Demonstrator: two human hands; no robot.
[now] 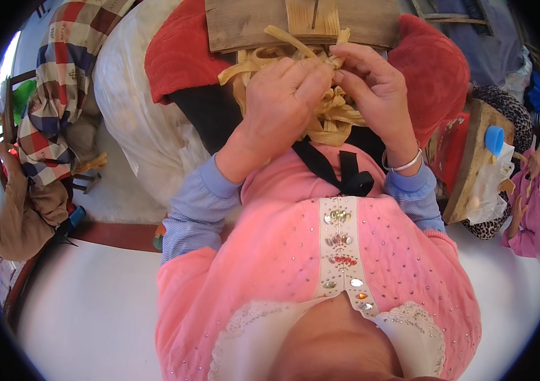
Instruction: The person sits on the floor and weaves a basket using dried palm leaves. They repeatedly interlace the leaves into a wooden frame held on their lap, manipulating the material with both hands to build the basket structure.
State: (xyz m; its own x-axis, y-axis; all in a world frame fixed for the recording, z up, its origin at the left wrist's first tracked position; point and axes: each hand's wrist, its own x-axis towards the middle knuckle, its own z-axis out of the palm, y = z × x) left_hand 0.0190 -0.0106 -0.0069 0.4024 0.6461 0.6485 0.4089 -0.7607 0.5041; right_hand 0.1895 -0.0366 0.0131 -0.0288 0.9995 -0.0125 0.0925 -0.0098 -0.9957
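Pale yellow, flat dried husk strips (337, 120) are bunched and looped over my lap, below a wooden board (244, 28). My left hand (283, 98) is closed, its fingertips gripping the strips at the upper end of the bunch. Thumb and fingers of my right hand (375, 89) pinch the same strips just beside it. The two hands nearly touch, and loose strip ends stick out above them. What lies inside the left fist is hidden. On the board is a lighter wooden piece (298, 18) with a thin dark rod (314, 14) across it.
Red cloth (432, 76) covers both my knees. A large white sack (140, 108) stands to my left, near a person in checked cloth (60, 82). At right, a wooden bench (464, 165) holds a blue cup (493, 140) and plastic bag (492, 190); a person in pink (537, 216) sits beyond.
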